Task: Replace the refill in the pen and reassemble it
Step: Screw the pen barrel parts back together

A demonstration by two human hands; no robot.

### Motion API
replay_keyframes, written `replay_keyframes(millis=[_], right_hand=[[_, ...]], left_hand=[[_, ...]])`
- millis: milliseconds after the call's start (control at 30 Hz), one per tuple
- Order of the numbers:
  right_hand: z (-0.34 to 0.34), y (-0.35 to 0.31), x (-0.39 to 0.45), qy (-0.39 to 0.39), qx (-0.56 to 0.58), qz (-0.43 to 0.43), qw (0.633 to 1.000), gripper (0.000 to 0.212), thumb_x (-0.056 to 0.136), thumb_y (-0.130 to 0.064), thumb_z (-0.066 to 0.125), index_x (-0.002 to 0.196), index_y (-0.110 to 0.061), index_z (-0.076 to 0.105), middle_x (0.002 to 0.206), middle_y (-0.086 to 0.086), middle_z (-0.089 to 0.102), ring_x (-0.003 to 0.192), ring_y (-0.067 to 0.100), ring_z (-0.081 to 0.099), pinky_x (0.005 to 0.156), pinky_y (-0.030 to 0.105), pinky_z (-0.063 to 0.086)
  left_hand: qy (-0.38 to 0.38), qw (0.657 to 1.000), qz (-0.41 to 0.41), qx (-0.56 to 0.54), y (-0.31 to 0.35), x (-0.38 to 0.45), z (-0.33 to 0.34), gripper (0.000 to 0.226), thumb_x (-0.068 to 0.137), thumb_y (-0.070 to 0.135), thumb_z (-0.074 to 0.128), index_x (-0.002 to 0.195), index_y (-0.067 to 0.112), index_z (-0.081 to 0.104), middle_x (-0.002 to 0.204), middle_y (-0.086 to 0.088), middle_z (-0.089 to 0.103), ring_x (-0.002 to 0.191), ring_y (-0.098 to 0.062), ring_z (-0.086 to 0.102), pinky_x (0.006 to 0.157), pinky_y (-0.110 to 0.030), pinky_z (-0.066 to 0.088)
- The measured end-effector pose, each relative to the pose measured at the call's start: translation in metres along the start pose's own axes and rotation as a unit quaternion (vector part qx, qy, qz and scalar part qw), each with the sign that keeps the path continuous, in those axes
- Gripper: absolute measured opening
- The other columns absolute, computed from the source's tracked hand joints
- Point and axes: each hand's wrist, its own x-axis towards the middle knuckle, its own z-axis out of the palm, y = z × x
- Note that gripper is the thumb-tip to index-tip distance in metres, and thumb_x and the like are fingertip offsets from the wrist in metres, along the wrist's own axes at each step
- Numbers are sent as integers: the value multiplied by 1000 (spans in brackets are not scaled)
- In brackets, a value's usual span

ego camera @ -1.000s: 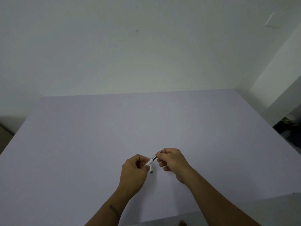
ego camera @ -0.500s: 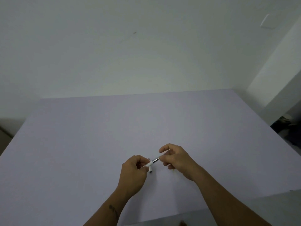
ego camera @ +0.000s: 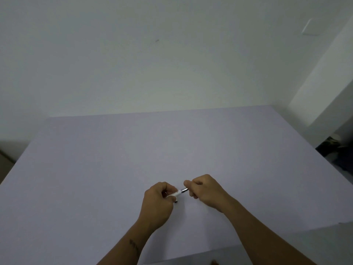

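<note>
Hiding most of the pen (ego camera: 180,192), both fists curl around its ends: left hand (ego camera: 157,203) pinching the white barrel, right hand (ego camera: 206,190) pinching the silvery metal section. Only a short smooth cylinder shows between them, just above the matte lavender desk (ego camera: 114,159). Refill can't be made out.

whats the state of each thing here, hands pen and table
left hand: closed around the white end of the pen
right hand: closed on the pen's other end
pen: held between both hands above the table, metallic section showing
table: lavender top, nothing else seen on it
</note>
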Motion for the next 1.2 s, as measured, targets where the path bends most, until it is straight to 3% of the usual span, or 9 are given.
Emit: replay_keyframes(millis=[100,267,433,533,633,800,1000,1133,1200], right_hand=[[-3,1,0,-1,26,5,1000,45,83,-51,61,77,-8,70,64,-2,65,59,11,55,60,28,45],[-5,8,3,-11,31,-29,999,3,82,-20,71,81,-23,73,69,-3,65,61,6,57,59,24,47],[3,8,3,18,-3,-27,999,34,88,-33,64,64,-9,65,51,-7,53,42,4,39,45,20,34],[5,6,4,14,-6,-5,1000,45,86,-44,61,59,-9,63,52,-6,60,46,9,43,48,23,37],[2,5,4,-1,15,10,1000,39,80,-52,63,71,-14,71,64,-3,66,59,12,56,58,27,45],[2,6,8,-26,36,-22,999,3,77,-21,70,78,-22,73,67,-3,64,61,11,57,60,29,47],[13,2,10,3,-7,-26,1000,40,87,-38,61,62,-8,56,59,3,51,52,16,39,52,30,35],[6,-3,12,26,7,10,1000,48,86,-53,61,64,-10,64,58,-4,65,53,10,56,55,25,44],[-1,-5,13,12,38,5,999,35,83,-48,67,76,-13,71,65,-4,68,60,9,62,60,26,48]], left_hand=[[-2,1000,-2,3,-2,0,1,23,81,2,69,74,23,69,71,7,65,62,-8,54,54,-14,40],[4,1000,-9,10,-4,1,4,24,81,2,69,72,24,68,71,7,64,60,-8,55,49,-10,38],[6,1000,-7,9,-4,1,6,21,81,2,69,74,22,69,71,6,64,58,-8,54,46,-10,39],[5,1000,-9,2,-5,0,5,23,81,2,69,73,23,69,71,6,65,60,-8,54,51,-11,39],[6,1000,-14,-1,-7,0,3,24,81,3,70,71,25,68,73,3,66,62,-9,55,54,-16,42],[10,1000,-22,-2,-10,1,0,24,80,3,70,70,25,68,72,3,66,60,-10,54,53,-18,43],[11,1000,-26,-8,-8,3,0,22,80,1,69,74,22,70,71,8,65,58,-6,54,48,-10,40],[6,999,-35,-23,-4,6,-2,26,79,0,68,71,24,70,66,10,63,51,-5,51,41,-9,39],[5,999,-41,-27,-4,8,-3,27,79,-1,68,71,24,70,66,8,63,50,-6,51,39,-7,39]])
